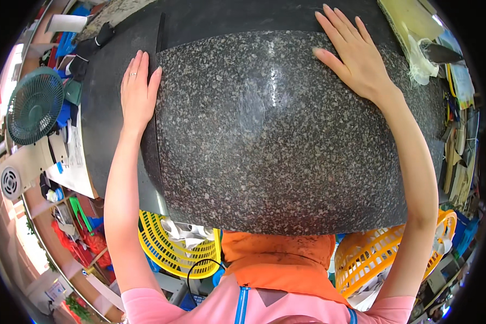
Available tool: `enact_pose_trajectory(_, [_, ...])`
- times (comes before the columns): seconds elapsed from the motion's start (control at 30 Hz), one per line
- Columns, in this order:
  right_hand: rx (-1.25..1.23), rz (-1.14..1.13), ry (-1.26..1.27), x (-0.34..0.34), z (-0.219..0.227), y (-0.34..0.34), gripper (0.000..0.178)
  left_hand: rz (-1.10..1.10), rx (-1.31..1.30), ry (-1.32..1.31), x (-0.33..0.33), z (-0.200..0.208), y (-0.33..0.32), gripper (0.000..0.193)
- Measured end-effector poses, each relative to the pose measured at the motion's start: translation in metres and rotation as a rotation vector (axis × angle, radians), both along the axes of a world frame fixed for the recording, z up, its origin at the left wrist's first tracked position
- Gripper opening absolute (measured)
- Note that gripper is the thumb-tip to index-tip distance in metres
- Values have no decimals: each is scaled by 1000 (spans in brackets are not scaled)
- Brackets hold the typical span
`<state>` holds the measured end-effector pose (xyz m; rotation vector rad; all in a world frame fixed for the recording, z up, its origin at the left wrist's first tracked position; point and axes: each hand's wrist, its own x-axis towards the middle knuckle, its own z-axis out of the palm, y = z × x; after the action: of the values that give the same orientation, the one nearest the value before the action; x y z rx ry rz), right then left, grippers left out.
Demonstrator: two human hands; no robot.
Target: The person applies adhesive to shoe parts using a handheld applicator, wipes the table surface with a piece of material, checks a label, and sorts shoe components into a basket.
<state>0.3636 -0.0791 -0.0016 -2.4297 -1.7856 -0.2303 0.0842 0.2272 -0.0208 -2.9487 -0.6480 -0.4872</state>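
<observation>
A speckled dark grey stone slab (270,146) forms the work surface in front of me. Along its left edge runs a thin seam, with a plain dark board (105,113) beyond it. My left hand (139,89) lies flat at this seam, fingers pointing away and held side by side, a ring on one finger. At the far right of the slab my right hand (353,56) is spread flat, its fingertips reaching over a plain black surface (237,19) behind the slab. Neither hand holds anything.
A yellow plastic basket (179,248) and an orange-yellow basket (370,259), both with pale material inside, stand below the near edge. At left is a green fan (36,105). A translucent plastic bag (422,67) lies at the far right. An orange apron (286,270) covers my lap.
</observation>
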Motion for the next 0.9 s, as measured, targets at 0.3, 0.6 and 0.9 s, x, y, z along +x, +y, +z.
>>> enact_pose_trajectory(0.3, [237,-423,53,-13,-16,12,71,-67,-67,-37,16,-2,1,50])
enact_pose_trajectory(0.6, [344,-67,141,-115,-20,-100,77,60,-116,-49,5,3,1,50])
enact_pose_trajectory(0.9, [271,-907,-92,-11,9,-303,12,235,159,17,6,18,-26,35])
